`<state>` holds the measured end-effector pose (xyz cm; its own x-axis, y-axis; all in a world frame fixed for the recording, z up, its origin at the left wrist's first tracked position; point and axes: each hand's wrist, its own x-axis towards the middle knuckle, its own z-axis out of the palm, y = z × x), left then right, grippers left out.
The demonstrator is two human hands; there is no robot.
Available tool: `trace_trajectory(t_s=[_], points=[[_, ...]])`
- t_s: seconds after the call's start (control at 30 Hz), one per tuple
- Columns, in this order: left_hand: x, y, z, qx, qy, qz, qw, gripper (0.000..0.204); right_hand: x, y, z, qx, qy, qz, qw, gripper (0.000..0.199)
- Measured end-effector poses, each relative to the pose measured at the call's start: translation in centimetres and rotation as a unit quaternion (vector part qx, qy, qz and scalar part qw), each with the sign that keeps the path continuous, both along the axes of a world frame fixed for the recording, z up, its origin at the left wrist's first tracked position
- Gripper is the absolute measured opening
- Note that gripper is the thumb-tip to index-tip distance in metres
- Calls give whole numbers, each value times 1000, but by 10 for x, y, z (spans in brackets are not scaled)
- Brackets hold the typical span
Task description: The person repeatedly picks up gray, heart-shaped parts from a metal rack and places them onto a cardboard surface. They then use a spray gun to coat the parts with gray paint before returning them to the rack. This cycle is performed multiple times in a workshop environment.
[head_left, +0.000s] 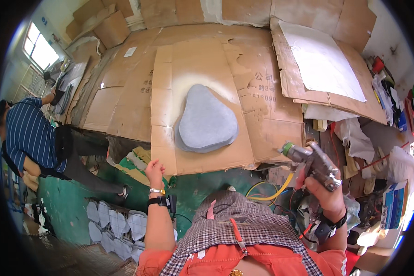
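Grey pad (208,118) lies flat on the cardboard (165,110), ahead & well to L of the R-hand grip, apart from both hands. Its outline is a rounded triangle, slightly longer near-to-far: narrow end away from the grip, broad end nearer, w/ one rounded corner on the grip's side. Pale patch (181,85) on the board hugs the pad's far edge, i.e. the side farthest from the grip. R hand (325,192) is wrapped round the spray gun (317,169); trigger pressed or not, can't tell. Gun's front end, w/ green ring, faces ahead & L, roughly twd the pad's corner on that side, gap btwn. Yellow hose (284,186) hangs just below & L of the grip; where it joins is hidden. L hand (155,174) is nearer the pad than the R, just off its near-L side by the board's near edge: fingers loosely curled, looks to hold nothing. Farther out: white sheet (322,60) ahead of the grip, rack of pads (117,225) far L & back, co-worker (34,133) far L.
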<state>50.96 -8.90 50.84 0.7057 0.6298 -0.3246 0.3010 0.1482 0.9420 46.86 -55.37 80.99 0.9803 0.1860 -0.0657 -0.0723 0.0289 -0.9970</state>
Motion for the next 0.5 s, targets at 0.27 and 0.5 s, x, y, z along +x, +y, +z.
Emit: trace_trajectory(t_s=[0.27, 0.5], points=[[85, -23, -38, 169, 20, -125, 977, 25, 7, -25, 5, -28, 56, 65, 996, 55], [133, -6, -88, 360, 73, -209, 906, 30, 27, -30, -1, -45, 0, 49, 998, 52]])
